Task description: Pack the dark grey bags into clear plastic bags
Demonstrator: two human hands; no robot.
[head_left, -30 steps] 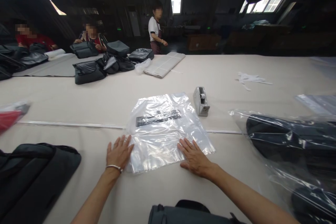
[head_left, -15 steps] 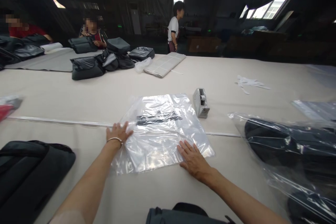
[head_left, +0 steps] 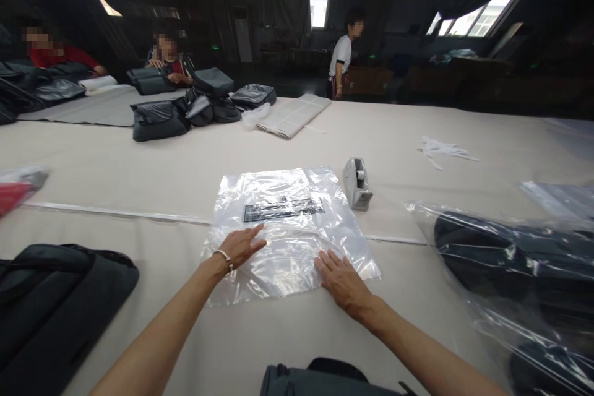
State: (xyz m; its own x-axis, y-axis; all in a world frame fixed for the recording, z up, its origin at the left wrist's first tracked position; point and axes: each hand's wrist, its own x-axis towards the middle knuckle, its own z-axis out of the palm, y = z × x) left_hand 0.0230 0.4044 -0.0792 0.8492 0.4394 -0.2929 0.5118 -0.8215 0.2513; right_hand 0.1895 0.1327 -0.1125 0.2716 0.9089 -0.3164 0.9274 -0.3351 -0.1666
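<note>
A clear plastic bag (head_left: 283, 198) with a black printed strip lies flat on the beige table (head_left: 325, 334) in front of me. My left hand (head_left: 241, 246) rests on the bag's middle left, fingers stretched flat and pointing right; a bracelet circles its wrist. My right hand (head_left: 341, 277) lies flat on the bag's near right corner, fingers spread. Neither hand holds anything. The plastic bulges slightly between the two hands.
A grey tape dispenser (head_left: 356, 182) stands just right of the bag. Dark bags: one near left (head_left: 51, 303), one at the near edge (head_left: 325, 380), several in plastic at right (head_left: 515, 253), more far left (head_left: 158, 120). Two seated people and one standing person (head_left: 343, 59) are beyond.
My left hand slid from the bag's left edge inward onto its middle. The right hand stayed on the near right corner. The standing person walked to the right.
</note>
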